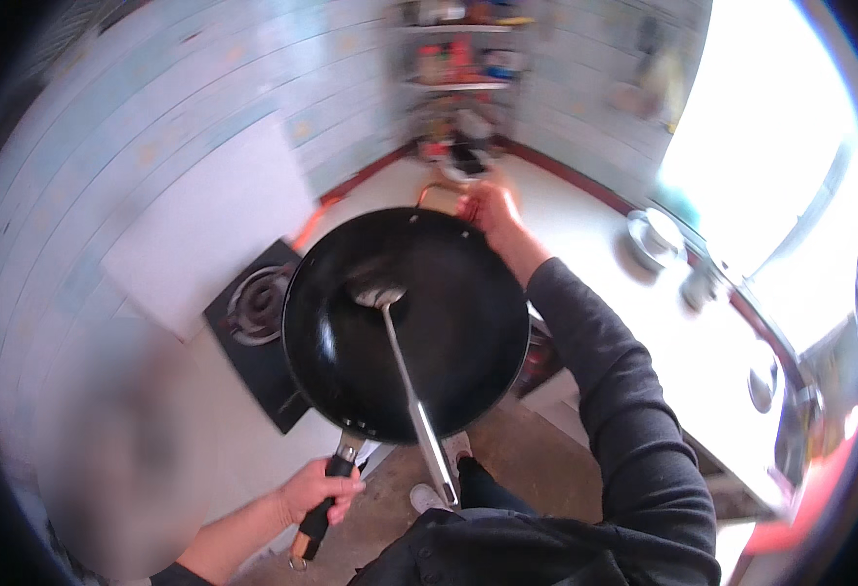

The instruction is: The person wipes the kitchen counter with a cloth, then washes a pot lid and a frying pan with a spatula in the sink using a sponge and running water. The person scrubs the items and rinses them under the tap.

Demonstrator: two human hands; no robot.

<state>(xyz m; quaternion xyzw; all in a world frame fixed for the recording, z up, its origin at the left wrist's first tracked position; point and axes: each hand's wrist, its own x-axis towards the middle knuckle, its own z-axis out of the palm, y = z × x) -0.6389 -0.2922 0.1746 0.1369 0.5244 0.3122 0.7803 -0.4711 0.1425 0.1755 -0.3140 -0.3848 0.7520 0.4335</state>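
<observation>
A black wok [458, 344] is held up in front of my body, covering part of the counter corner and the floor. My left hand [324, 491] is wrapped around its long black handle [316, 521]. At the far rim, my right hand [491, 209] grips the small loop handle [440, 196]. A metal ladle or wok turner [398, 344] lies in the wok, its head on the inner surface and its shiny handle jutting over the near rim towards me. No food shows in the wok.
A black hob with a coil-like burner [259, 304] lies left of the wok, partly hidden by it. Bowls [656, 238] stand on the white counter [641, 322] by the bright window. Corner shelves [458, 86] hold bottles and jars. A patch at lower left is blurred.
</observation>
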